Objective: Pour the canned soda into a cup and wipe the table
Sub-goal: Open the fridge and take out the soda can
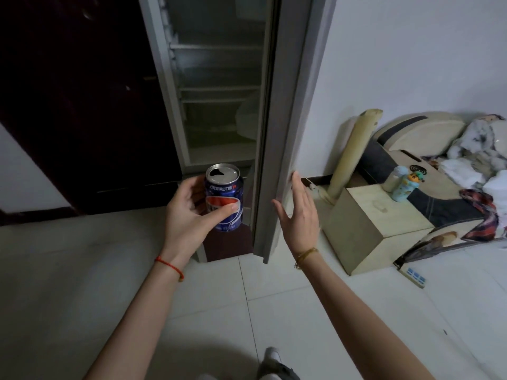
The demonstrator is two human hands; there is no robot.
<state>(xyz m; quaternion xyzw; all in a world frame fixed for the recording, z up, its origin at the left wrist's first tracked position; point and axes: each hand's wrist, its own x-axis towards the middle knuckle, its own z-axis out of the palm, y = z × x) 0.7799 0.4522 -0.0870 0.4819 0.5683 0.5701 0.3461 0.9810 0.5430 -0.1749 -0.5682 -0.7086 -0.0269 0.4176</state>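
While the left hand [189,212] grips the opened soda can [225,197] upright, presumably against spilling, before the fridge [216,86], the right hand [299,212], fingers straight, rests on the fridge door [285,127], apparently to swing it.

The left hand [189,212] holds a blue soda can [224,198] upright, thumb across its front; the top of the can is already open. The right hand [297,215] is flat with straight fingers on the edge of the grey fridge door [285,127], which stands open. 1 shoe [270,357] shows on the white floor tiles [82,270].
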